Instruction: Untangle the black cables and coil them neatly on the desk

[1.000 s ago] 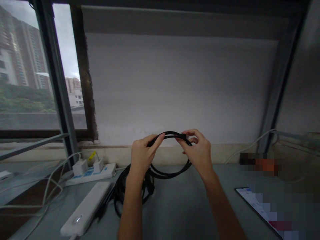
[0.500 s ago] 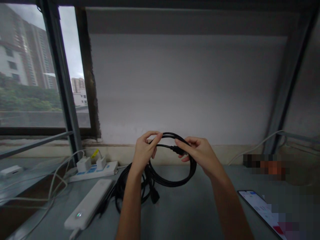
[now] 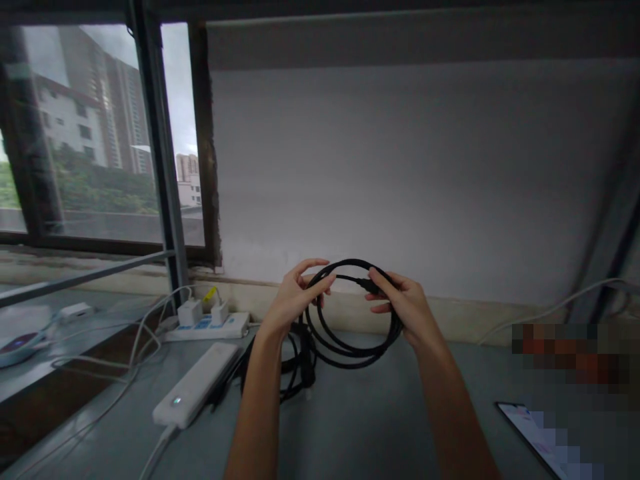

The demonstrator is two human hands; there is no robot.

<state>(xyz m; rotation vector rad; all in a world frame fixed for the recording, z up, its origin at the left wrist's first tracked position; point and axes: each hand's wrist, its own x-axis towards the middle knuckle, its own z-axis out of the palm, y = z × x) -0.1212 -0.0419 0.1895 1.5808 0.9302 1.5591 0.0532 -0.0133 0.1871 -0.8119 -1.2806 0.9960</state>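
- Pinch grip, both hands: left hand (image 3: 294,297), thumb against fingers, on the left side of a coiled black cable (image 3: 353,365); right hand (image 3: 407,301) pinching its right side, thumb at the connector (image 3: 369,286); coil raised between them, above the grey table (image 3: 360,427).
- Handling, as judged: light, springy, not fragile; best held where the strands bunch, lest loops slide apart.
- Behind and beside, left to right: white power strip (image 3: 236,325), its sockets holding two plugs (image 3: 190,313); white oblong device (image 3: 203,381); second black cable bundle (image 3: 306,365); phone (image 3: 523,427).
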